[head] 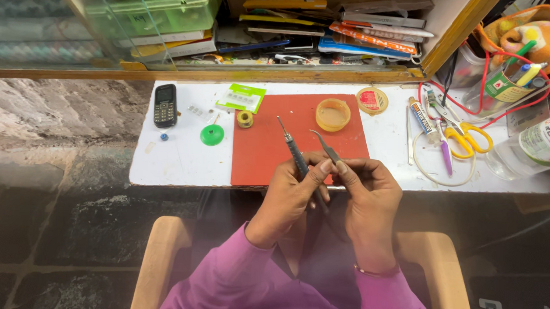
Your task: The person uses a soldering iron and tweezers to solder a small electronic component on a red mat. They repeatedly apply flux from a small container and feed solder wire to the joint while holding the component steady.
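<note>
While both hands hover at the near edge of the red rectangular mat (300, 140), the left hand (289, 197) is curled around a slim grey metal probe with a pointed tip (292, 149), tip angled up over the mat. Right hand (371, 197) pinches curved-tip steel tweezers (325, 145) between thumb and forefinger, tips also over the mat. Both hands nearly touch at the fingertips. On the mat's far right corner sits a round amber plastic lid (333, 114). Left of the mat, on the white worktop (177, 163): small solder spool (245, 119), green round cap (212, 134), black keypad phone (165, 105). Right of the mat: yellow-handled scissors (464, 135). Pink sleeves visible.
</note>
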